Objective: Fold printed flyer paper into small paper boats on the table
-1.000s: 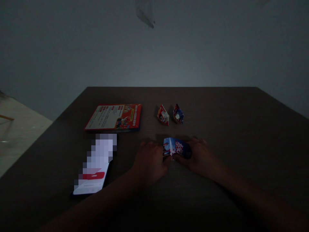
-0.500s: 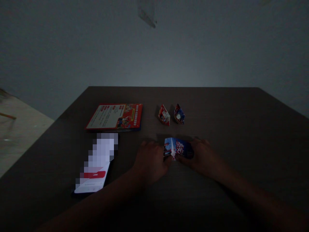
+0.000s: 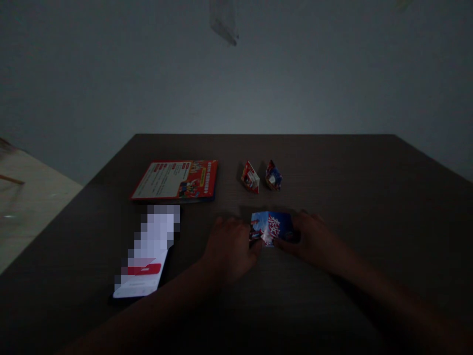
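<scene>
Blue paper (image 3: 271, 228), long axis left-right, pinched at both ends: left hand (image 3: 231, 246) grip closed on its left end, right hand (image 3: 314, 241) grip on its right, both equally near. Just behind paper: red fold (image 3: 250, 177), blue fold (image 3: 273, 176). Left of paper: phone (image 3: 148, 256), leaflet (image 3: 175, 180). All on bench (image 3: 369, 197).

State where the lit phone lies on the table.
In the head view, the phone lies left of the left hand, nearer the camera than the red leaflet.
</scene>
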Action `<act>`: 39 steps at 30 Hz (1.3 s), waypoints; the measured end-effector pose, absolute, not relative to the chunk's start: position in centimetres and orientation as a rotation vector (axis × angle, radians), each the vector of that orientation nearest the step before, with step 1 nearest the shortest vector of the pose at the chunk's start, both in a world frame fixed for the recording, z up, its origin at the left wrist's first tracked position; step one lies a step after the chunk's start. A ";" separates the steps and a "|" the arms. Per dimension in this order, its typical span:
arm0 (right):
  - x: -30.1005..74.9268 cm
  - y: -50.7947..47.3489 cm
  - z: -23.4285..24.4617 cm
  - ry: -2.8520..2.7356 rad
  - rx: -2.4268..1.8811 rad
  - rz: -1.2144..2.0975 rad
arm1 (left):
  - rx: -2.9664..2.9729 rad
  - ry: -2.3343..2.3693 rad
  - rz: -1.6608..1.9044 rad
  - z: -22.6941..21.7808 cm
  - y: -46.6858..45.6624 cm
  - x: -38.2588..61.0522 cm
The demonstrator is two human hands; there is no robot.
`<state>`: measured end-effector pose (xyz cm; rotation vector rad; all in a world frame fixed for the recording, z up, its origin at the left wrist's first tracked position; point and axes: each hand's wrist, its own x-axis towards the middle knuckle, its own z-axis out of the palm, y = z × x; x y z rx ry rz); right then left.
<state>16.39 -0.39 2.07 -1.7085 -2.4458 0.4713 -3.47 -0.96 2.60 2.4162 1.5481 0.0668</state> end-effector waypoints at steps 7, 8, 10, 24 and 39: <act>16.8 -0.4 3.2 -2.439 -1.783 0.640 | 2.446 1.543 0.064 2.4 -1.0 -3.7; 16.8 -0.4 3.3 -2.427 -1.814 0.669 | 2.449 1.540 0.066 2.4 -1.0 -3.7; 16.8 -0.3 3.6 -2.410 -1.854 0.720 | 2.452 1.530 0.070 2.4 -1.0 -3.7; 19.4 0.3 3.8 -2.294 -1.926 0.983 | 2.454 1.537 0.078 2.1 -1.0 -3.8; 15.3 -0.7 2.2 -2.321 -1.786 0.683 | 2.420 1.501 0.108 2.3 -0.7 -4.3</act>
